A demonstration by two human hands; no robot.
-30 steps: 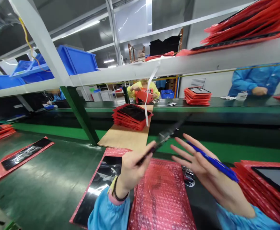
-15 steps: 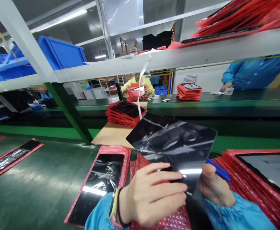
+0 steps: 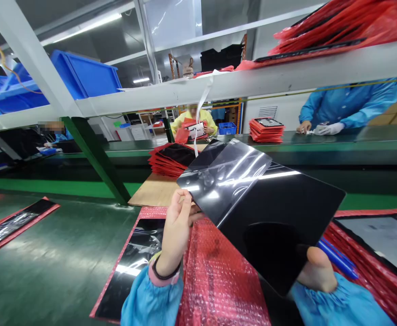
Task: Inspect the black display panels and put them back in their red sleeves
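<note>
A glossy black screen panel (image 3: 296,194) is held up tilted before me. My right hand (image 3: 320,270) grips its lower right edge, thumb on the front. A blue pen (image 3: 339,258) sticks out behind that hand; whether the fingers hold it is hidden. Clear plastic film (image 3: 241,170) lies over the panel's left part, its edge slanting across the middle, and the right part is bare and shiny. My left hand (image 3: 179,222) is closed in a pinch at the left edge, on the film. Under the panel lies a red bubble-wrap bag (image 3: 215,267).
Left of the bag, another black panel (image 3: 133,258) rests on red bubble wrap. On the right is a stack of red bags with a screen (image 3: 381,240) on top. More red bags (image 3: 171,158) sit on cardboard. A shelf beam (image 3: 171,93) crosses overhead. Co-workers sit opposite.
My left hand has moved from the panel's lower front up to its left edge. The film has come away from the right part, and the panel has swung rightward and turned.
</note>
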